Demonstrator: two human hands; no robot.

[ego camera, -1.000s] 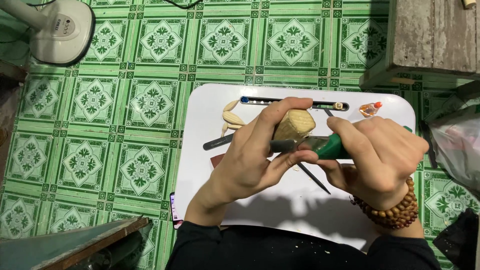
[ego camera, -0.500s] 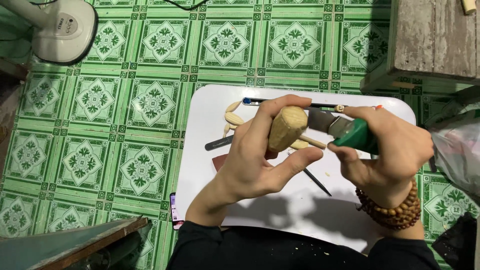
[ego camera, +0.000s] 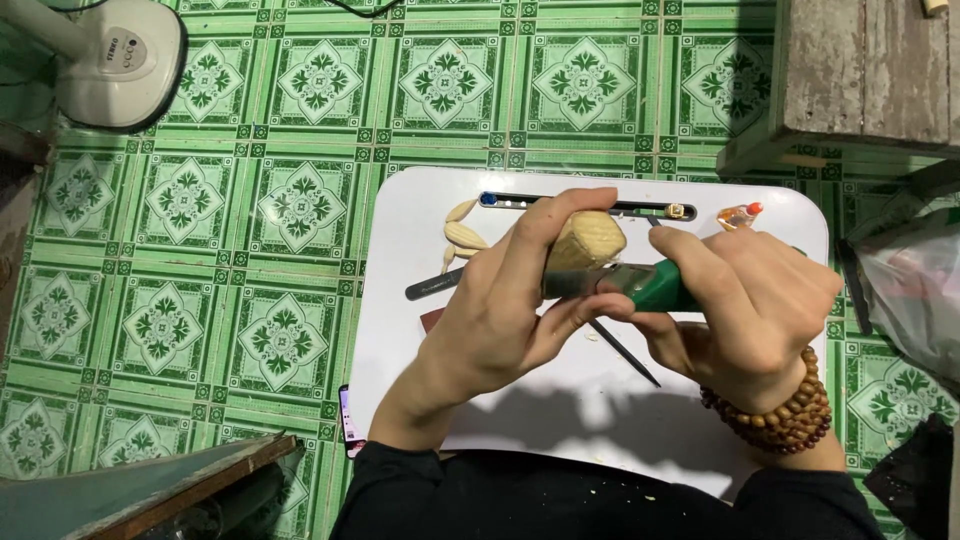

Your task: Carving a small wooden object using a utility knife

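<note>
My left hand (ego camera: 505,295) grips a pale wooden block (ego camera: 588,238) over the white lap table (ego camera: 420,200). My right hand (ego camera: 745,300) holds a green-handled carving tool (ego camera: 655,288), its metal blade lying against the lower side of the block, with my left thumb resting beside the blade. A wooden bead bracelet (ego camera: 775,415) circles my right wrist. Part of the block is hidden by my left fingers.
On the table lie pale carved wood pieces (ego camera: 462,236), a dark flat file (ego camera: 432,288), a thin dark needle tool (ego camera: 625,352), a long dark tool (ego camera: 530,201) and a small orange-tipped tube (ego camera: 738,215). A fan base (ego camera: 120,65) stands far left; a wooden block (ego camera: 860,70) far right.
The tool's blade was pulled away to the right of the block half a second ago; now it lies back against the block's underside, as it did a second ago.
</note>
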